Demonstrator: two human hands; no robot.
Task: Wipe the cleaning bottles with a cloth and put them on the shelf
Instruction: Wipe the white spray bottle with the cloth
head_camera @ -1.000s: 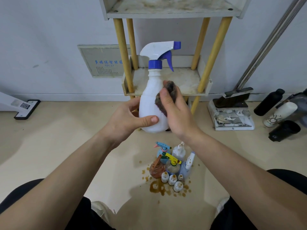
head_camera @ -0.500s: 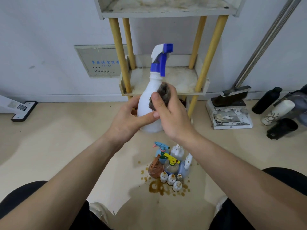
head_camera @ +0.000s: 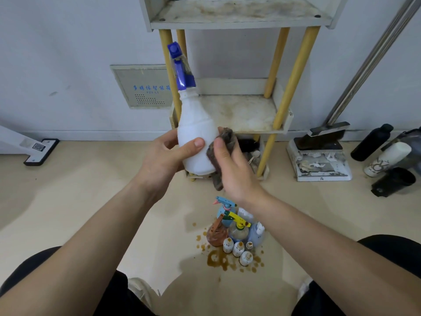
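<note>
Left hand (head_camera: 164, 160), forearm entering from 7 o'clock, curls around the lower body of the white spray bottle (head_camera: 196, 133), thumb across its front. The bottle is held mid-air, its neck tilted toward 11 o'clock (blue trigger head). Right hand (head_camera: 234, 169), forearm from 5 o'clock, pinches a dark cloth (head_camera: 224, 142) against the bottle's right side. The shelf (head_camera: 239, 112) stands behind at 1 o'clock.

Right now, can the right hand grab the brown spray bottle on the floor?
Probably not yet. The right hand grips the dark brown cloth against the white plastic spray bottle. The brown spray bottle stands below it with nothing between.
</note>
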